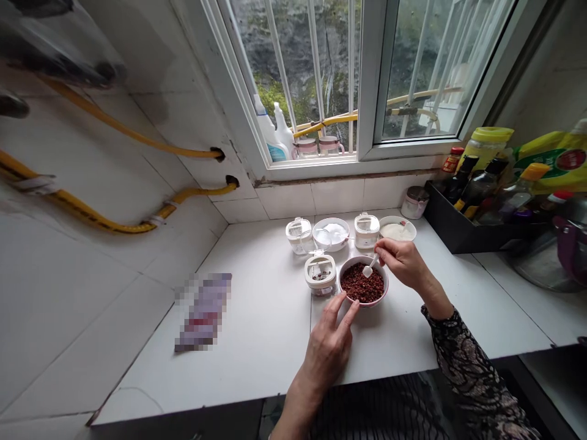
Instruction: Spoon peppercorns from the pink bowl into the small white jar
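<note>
A white bowl (386,292) full of dark red, peppercorn-like grains (362,286) stands on the white counter. The thumb and a finger of my left hand (329,345) hold its near rim. Above the grains, my right hand (403,263) pinches a small white spoon (369,269) by its handle, the scoop end pointing down. I see no load in the scoop. Just left of the bowl sits a clear seasoning jar (320,275) with a cream lid; some dark bits show inside. Behind are two similar jars, one at left (299,235) and one at right (367,230).
A bowl of white powder (331,234) and a bowl of pale grains (398,230) stand at the back. A black box of bottles (458,235) is at right, near a pot (545,263). A blurred packet (204,315) lies left. Yellow hose (119,227) runs along the wall.
</note>
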The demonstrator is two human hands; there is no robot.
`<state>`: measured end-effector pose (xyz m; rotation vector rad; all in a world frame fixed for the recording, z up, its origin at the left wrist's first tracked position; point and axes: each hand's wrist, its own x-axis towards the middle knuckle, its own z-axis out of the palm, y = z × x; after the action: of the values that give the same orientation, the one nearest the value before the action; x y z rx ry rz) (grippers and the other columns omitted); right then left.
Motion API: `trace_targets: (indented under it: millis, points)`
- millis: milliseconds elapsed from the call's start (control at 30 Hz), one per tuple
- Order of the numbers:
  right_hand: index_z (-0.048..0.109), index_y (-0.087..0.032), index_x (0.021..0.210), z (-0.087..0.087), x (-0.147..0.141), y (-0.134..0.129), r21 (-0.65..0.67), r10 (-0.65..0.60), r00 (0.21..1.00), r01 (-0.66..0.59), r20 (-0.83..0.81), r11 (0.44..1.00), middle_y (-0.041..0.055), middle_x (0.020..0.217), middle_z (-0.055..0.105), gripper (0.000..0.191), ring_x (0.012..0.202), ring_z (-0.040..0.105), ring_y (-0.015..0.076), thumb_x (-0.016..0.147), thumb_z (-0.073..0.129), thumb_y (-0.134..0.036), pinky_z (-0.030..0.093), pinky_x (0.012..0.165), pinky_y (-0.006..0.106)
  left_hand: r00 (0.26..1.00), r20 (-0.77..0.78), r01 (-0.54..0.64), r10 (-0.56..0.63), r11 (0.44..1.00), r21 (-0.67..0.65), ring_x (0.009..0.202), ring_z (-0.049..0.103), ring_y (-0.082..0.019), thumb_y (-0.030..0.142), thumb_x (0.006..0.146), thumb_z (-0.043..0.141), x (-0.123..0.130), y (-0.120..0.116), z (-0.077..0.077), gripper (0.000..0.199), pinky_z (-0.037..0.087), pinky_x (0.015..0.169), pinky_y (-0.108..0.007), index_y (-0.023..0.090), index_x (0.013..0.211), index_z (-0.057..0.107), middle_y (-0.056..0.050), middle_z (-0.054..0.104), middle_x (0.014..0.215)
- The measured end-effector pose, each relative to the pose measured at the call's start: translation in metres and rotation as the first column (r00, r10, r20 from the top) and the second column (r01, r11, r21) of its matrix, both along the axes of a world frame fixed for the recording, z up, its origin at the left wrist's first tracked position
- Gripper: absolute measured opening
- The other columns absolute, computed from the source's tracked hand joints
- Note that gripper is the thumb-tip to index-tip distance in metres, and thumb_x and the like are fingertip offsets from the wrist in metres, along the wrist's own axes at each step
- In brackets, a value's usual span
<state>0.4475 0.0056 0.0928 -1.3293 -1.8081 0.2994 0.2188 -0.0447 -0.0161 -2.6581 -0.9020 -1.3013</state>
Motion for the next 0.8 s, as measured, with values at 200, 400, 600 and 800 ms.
trace_targets:
  millis: [200, 400, 600, 800]
  points:
    - [0.059, -0.021, 0.066, -0.009, -0.012, 0.004, -0.171, 0.008, 1.000, -0.005, 0.016, 0.985, 0.0000, 0.056, 0.062, 0.024, 0.054, 0.055, 0.0147, 0.089, 0.051, -0.017, 0.039, 0.057, 0.027, 1.000, -0.009, 0.002, -0.002, 1.000, -0.005, 0.138, 0.049, -0.027, -0.009, 0.083, 0.042, 0.000, 0.000, 0.000, 0.074, 0.054, 0.107, -0.044, 0.020, 0.152, 0.043, -0.018, 0.050, 0.142]
    - [0.062, -0.020, 0.068, -0.009, -0.006, 0.006, -0.187, -0.058, 0.985, 0.027, -0.162, 0.982, -0.0005, 0.054, 0.065, 0.022, 0.055, 0.059, 0.0156, 0.088, 0.051, -0.020, 0.045, 0.063, 0.028, 1.000, -0.012, 0.006, -0.006, 1.000, -0.007, 0.140, 0.048, -0.028, -0.010, 0.083, 0.042, -0.001, 0.000, 0.000, 0.074, 0.054, 0.108, -0.044, 0.019, 0.152, 0.043, -0.018, 0.049, 0.143]
    - [0.064, -0.020, 0.070, -0.008, -0.004, 0.006, -0.184, -0.082, 0.974, 0.043, -0.211, 0.982, -0.0005, 0.055, 0.066, 0.020, 0.056, 0.059, 0.0156, 0.086, 0.053, -0.023, 0.046, 0.065, 0.029, 1.000, -0.020, 0.005, -0.005, 1.000, -0.017, 0.139, 0.048, -0.027, -0.009, 0.084, 0.042, -0.001, 0.000, 0.000, 0.076, 0.054, 0.108, -0.044, 0.021, 0.153, 0.041, -0.018, 0.049, 0.144]
    - [0.061, -0.021, 0.068, -0.012, -0.005, 0.008, -0.199, -0.064, 0.981, 0.026, -0.185, 0.980, -0.0012, 0.053, 0.064, 0.020, 0.054, 0.059, 0.0156, 0.086, 0.052, -0.021, 0.045, 0.061, 0.028, 1.000, -0.013, 0.004, -0.005, 1.000, -0.020, 0.139, 0.049, -0.027, -0.008, 0.085, 0.042, -0.002, 0.000, 0.000, 0.076, 0.054, 0.107, -0.044, 0.021, 0.155, 0.039, -0.017, 0.049, 0.144]
